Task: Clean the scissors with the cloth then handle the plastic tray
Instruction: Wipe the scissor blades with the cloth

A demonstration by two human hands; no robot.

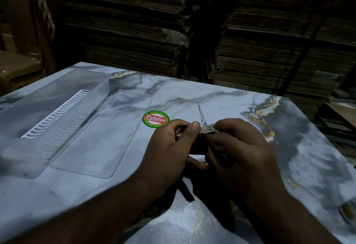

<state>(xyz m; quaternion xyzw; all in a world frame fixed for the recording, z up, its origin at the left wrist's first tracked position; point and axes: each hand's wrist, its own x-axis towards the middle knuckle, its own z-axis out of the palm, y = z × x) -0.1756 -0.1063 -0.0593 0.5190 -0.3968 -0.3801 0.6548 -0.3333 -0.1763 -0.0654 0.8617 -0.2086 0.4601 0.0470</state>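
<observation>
My left hand (169, 147) grips the dark handles of the scissors (202, 115), whose thin blade points up and away over the table. My right hand (240, 147) pinches a small dirty cloth (209, 129) around the base of the blade. A clear plastic tray (100, 134) lies flat on the marble-patterned table (212, 97) to the left of my hands, beside a larger clear plastic piece with a white ribbed strip (55, 114). A dark strap or cloth end (185, 191) hangs below my hands.
A round red and green sticker (155, 119) is on the table just left of my left hand. Stacks of flattened cardboard (269, 41) rise behind the table. A brown plastic chair (21, 51) stands at the far left. A small round object (348, 213) sits near the right edge.
</observation>
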